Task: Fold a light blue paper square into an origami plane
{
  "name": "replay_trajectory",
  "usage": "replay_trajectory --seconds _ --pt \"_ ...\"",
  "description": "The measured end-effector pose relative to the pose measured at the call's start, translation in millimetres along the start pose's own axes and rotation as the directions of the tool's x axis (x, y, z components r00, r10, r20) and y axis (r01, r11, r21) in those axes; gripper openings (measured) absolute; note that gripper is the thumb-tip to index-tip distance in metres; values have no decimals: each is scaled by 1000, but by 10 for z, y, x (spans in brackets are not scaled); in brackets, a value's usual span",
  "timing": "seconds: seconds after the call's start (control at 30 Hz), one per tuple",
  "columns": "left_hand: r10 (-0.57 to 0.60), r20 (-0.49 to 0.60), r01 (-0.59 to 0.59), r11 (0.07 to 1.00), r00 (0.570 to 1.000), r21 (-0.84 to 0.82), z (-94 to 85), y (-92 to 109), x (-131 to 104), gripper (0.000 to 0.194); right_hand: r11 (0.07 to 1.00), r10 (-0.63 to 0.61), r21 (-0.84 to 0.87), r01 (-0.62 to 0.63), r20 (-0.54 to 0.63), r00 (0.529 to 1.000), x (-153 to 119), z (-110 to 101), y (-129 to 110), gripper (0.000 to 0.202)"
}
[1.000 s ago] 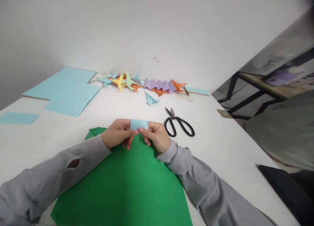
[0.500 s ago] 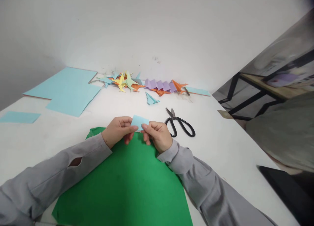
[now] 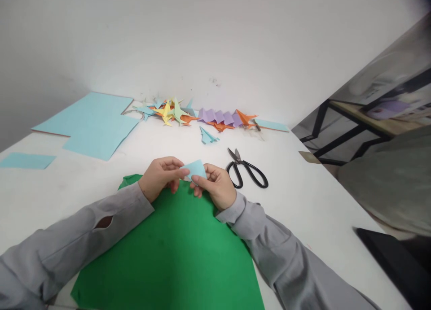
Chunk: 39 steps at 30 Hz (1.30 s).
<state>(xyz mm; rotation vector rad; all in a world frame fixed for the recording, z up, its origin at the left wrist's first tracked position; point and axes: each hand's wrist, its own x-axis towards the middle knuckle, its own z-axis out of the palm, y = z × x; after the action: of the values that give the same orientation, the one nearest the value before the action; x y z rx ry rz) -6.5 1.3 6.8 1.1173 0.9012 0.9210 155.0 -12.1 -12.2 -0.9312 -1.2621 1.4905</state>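
Note:
A small light-blue piece of paper is held up between both hands, tilted with one corner pointing up. My left hand pinches its left corner between thumb and fingers. On the other side, my right hand grips the lower right part, thumb lying across the front. Beneath the hands spreads a green sheet, its far edge just past the fingers. Black-handled scissors lie partly open on the table to the right of my right hand. Beyond the hands rests a folded blue paper figure.
Large blue sheets lie at the back left, with a smaller blue strip nearer. Folded paper cranes and a pleated purple paper line the wall. A black flat object sits at the right edge of the white table.
The blue paper has turned in the hands, so a corner now points up instead of a flat edge. It has shifted slightly right, and the fingers have moved a little.

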Motion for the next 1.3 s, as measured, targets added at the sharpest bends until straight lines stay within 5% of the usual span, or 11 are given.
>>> replay_trajectory --seconds 0.5,0.8,1.3 --pt "3 -170 -6 1000 985 -16 26 -36 9 21 986 -10 -166 15 31 999 -5 53 60 29" --pt "77 -167 -67 996 983 63 44 -57 12 17 963 -10 -267 27 67 998 -20 52 63 32" --pt "82 -203 -58 990 976 125 56 -54 -8 20 969 -103 -235 79 -89 991 -73 84 23 40"
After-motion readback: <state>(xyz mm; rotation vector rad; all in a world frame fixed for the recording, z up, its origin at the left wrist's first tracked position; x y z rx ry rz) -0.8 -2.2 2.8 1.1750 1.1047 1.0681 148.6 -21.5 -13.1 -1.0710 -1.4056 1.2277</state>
